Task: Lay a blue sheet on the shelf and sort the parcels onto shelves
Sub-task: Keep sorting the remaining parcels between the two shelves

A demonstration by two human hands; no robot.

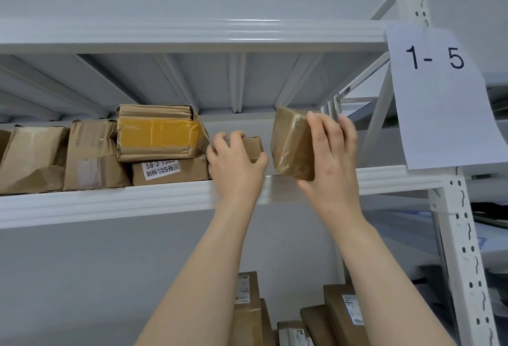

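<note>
Parcels (93,153) in brown paper line the white metal shelf (110,202) as you reach up to it with both bare hands. Your right hand (332,164) grips a glossy tape-wrapped parcel (291,145), with fingers curled over its upper right side and the palm against its lower corner. You hold it tilted and clear of the shelf, above the front edge toward the right end. Your left hand (236,167) is curled round a small brown box (251,146), fingers over the top and thumb at its right side. The box sits at the front edge, just left of the raised parcel and apart from it. Your hand hides whether the box rests on the shelf.

Just left of the box is a stack of two: a yellow-taped parcel (159,134) lies on a flat labelled box (192,171), whose white sticker (162,170) faces you. Further left along the front edge, a crumpled parcel (33,158) stands upright beside the others, touching its neighbour.

At the right end, a paper sign (439,98) reading "1- 5" hangs on the perforated upright (464,235). Below, between your forearms, more brown cartons (247,310) stand on a lower level, some of them with white labels.
</note>
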